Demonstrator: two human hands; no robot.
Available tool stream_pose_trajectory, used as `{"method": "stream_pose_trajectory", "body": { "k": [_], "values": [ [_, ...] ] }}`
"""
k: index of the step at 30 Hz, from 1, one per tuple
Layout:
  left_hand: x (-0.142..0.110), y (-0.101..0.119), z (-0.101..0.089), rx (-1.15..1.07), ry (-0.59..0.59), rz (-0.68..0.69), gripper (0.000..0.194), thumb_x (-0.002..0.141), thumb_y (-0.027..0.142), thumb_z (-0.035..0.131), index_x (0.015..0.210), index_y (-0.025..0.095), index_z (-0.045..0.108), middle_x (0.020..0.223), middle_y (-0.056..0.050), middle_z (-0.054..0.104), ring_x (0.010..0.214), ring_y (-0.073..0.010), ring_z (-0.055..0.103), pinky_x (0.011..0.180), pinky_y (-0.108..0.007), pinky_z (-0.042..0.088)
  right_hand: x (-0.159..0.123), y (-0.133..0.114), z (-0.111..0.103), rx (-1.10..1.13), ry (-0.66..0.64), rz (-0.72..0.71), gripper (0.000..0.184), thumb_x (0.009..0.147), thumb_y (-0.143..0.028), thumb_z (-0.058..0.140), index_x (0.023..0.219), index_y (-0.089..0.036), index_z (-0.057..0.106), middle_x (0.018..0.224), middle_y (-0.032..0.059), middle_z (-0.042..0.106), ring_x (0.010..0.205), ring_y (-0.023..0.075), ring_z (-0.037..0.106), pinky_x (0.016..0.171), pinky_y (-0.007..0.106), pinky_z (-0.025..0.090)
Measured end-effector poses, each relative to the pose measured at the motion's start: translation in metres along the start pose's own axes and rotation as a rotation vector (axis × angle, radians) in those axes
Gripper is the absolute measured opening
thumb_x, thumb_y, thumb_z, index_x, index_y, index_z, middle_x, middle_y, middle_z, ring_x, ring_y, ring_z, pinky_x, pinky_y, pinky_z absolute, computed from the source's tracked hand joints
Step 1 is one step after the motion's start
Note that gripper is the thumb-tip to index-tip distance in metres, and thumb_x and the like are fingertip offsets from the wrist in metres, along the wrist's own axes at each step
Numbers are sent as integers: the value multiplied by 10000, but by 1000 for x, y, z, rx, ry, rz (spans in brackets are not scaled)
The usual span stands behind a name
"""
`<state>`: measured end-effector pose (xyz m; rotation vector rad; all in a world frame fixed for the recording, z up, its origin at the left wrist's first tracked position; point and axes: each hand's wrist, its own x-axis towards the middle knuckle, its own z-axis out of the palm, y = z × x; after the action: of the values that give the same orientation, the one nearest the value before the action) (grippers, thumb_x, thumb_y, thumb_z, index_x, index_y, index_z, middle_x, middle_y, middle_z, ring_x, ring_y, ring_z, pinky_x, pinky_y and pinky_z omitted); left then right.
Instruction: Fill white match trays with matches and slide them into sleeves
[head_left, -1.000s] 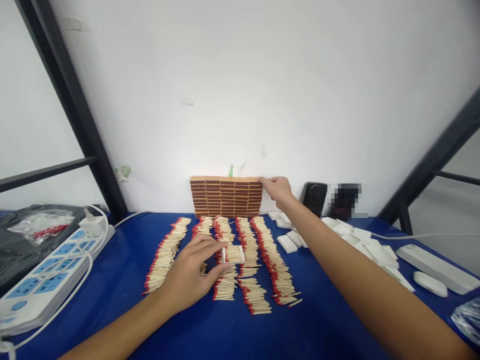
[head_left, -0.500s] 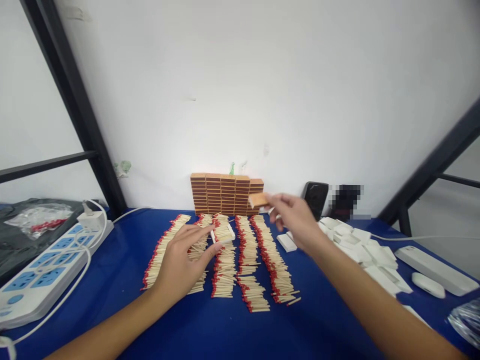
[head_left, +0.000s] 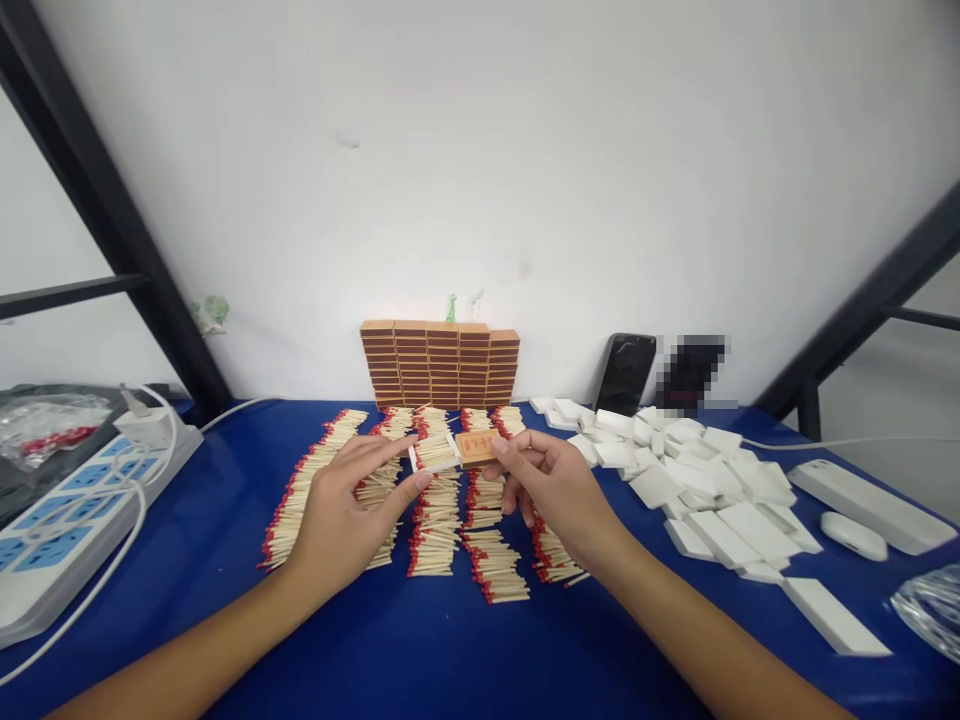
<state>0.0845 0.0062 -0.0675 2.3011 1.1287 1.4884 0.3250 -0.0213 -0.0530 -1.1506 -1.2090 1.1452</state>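
Observation:
Between its thumb and fingers my left hand (head_left: 352, 505) holds a white matchbox tray (head_left: 436, 465) filled with matches. An orange matchbox sleeve (head_left: 475, 448) with printing on it is pinched in my right hand (head_left: 559, 485). The sleeve's left end meets the tray's right end; whether the tray has entered it I cannot tell. Below both hands, rows of red-tipped matches (head_left: 433, 530) lie on the blue table (head_left: 420, 650). My right hand covers part of the rightmost row.
Stacked matchboxes (head_left: 439, 365) stand against the wall. White empty trays (head_left: 697, 480) are heaped at the right, near a dark phone (head_left: 626, 372), a white power bank-like block (head_left: 870, 505) and a small white case (head_left: 853, 536). A power strip (head_left: 90, 520) with cables lies left.
My right hand has brought the sleeve left and down to the end of the tray. My left hand still holds the filled tray. The view has shifted slightly.

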Motion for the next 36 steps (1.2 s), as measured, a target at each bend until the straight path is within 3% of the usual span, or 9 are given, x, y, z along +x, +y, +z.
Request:
{"method": "stream_pose_trajectory", "body": {
  "k": [15, 22, 25, 29, 36],
  "values": [
    [-1, 1, -1, -43, -56, -29, 366, 864, 434, 798, 1190, 268, 772, 1129, -53, 773, 1073, -246, 698, 986, -410, 551, -1, 2, -3, -50, -59, -43, 484, 849, -651, 721, 836, -181, 608, 818, 61, 749, 495, 106, 608, 358, 186, 396],
    [1, 1, 0, -92, -94, -10, 392, 861, 429, 806, 1220, 276, 762, 1137, -46, 775, 1063, -231, 701, 985, -392, 548, -1, 2, -3, -28, -47, -38, 536, 853, -619, 741, 1145, -224, 528, 755, -1, 727, 446, 124, 608, 345, 193, 398],
    [1, 2, 0, -98, -94, -11, 387, 854, 426, 812, 1213, 289, 765, 1133, -38, 776, 1062, -226, 701, 978, -383, 552, -4, 1, -1, -46, -116, -53, 593, 881, -605, 715, 1290, -223, 518, 793, 15, 743, 455, 134, 627, 357, 206, 428],
    [0, 3, 1, -128, -135, 25, 400, 831, 427, 831, 1198, 282, 771, 1082, -45, 775, 1009, -215, 705, 917, -359, 573, -9, 5, 4, -61, -228, -60, 567, 909, -603, 679, 1287, -197, 563, 900, 67, 768, 494, 139, 654, 363, 209, 449],
    [-3, 1, 2, -141, -182, 49, 488, 737, 475, 887, 1165, 266, 777, 1058, -67, 764, 1003, -233, 695, 906, -383, 570, -15, 9, 9, -74, -256, -36, 602, 923, -604, 664, 1333, -166, 605, 700, 18, 712, 512, 156, 666, 390, 210, 472]
  ]
}}
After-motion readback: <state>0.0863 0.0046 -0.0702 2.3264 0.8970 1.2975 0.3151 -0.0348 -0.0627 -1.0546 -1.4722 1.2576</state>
